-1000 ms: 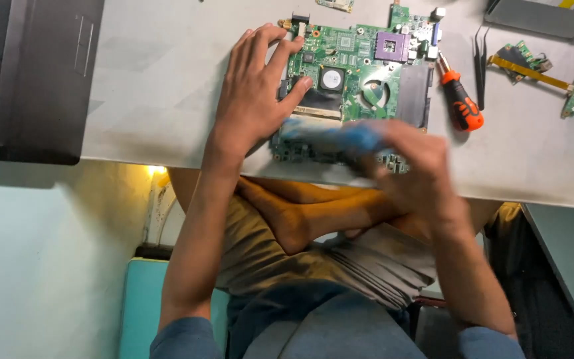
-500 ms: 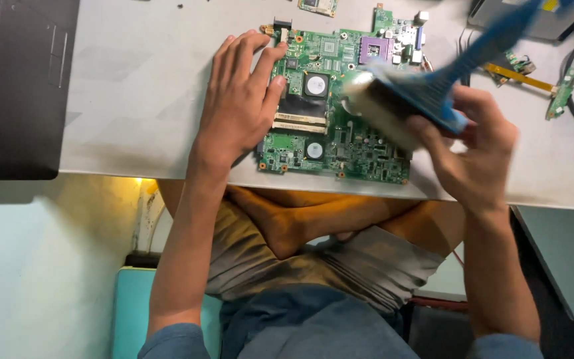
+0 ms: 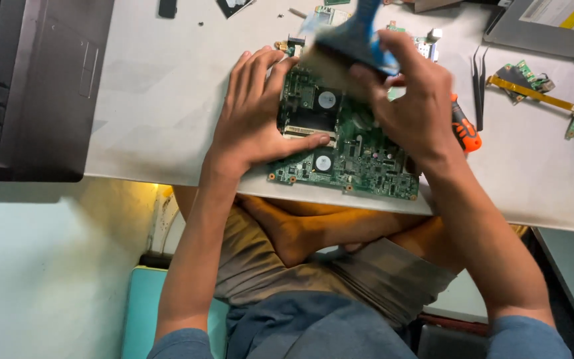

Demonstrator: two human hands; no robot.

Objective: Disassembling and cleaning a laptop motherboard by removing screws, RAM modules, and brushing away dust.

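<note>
A green laptop motherboard (image 3: 357, 156) lies flat near the front edge of the white table (image 3: 167, 100). My left hand (image 3: 257, 113) rests spread on the board's left side, pressing it down, thumb across the lower chips. My right hand (image 3: 413, 100) grips a blue-handled brush (image 3: 353, 40) whose pale bristles sit blurred over the board's upper part. An orange-handled screwdriver (image 3: 465, 129) lies just right of the board, partly hidden under my right hand.
A dark laptop base (image 3: 28, 86) with keyboard lies at the left. Black tweezers (image 3: 478, 86), small green circuit pieces with a yellow strip (image 3: 533, 86) and an optical drive (image 3: 553, 23) lie at the right. My crossed legs are below the table edge.
My right hand has carried the brush from the board's near edge up over its right side to its upper part. The left hand has stayed on the board.
</note>
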